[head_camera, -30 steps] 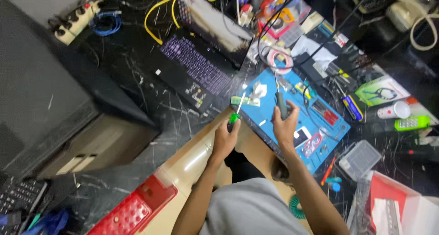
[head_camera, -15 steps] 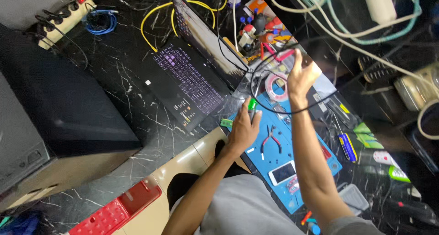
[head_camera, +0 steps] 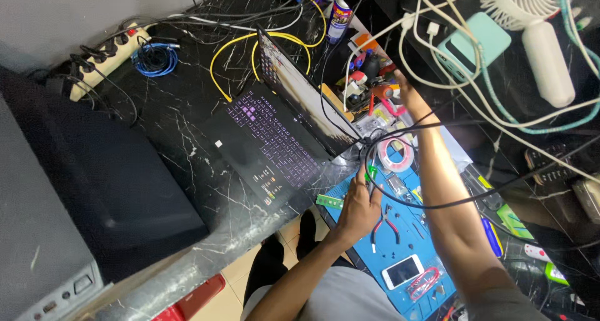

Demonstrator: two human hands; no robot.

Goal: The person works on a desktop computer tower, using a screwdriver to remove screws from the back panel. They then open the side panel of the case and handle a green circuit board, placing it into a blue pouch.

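My left hand (head_camera: 357, 203) rests on the near left part of a blue work mat (head_camera: 437, 246), closed around a thin screwdriver with a green handle (head_camera: 372, 171) that points away from me. My right hand (head_camera: 405, 91) is stretched far forward into a cluster of tools (head_camera: 369, 77) behind the open laptop (head_camera: 275, 140). Cables cross over its fingers, so whether it grips anything is hidden. On the mat lie red-handled pliers (head_camera: 384, 224), a white phone (head_camera: 402, 271) and a pink-and-white tape roll (head_camera: 395, 155).
A black cable loops over the mat and my right forearm. A green circuit strip (head_camera: 329, 201) lies at the mat's left edge. Spray can (head_camera: 339, 11), power strip (head_camera: 106, 58), blue cable coil (head_camera: 154, 58), white fan (head_camera: 537, 21), teal power bank (head_camera: 475, 43), black case (head_camera: 94, 183).
My right hand has left the mat and reached forward and up into the tool cluster. My left hand stays on the mat with the screwdriver. The view has tilted toward the laptop.
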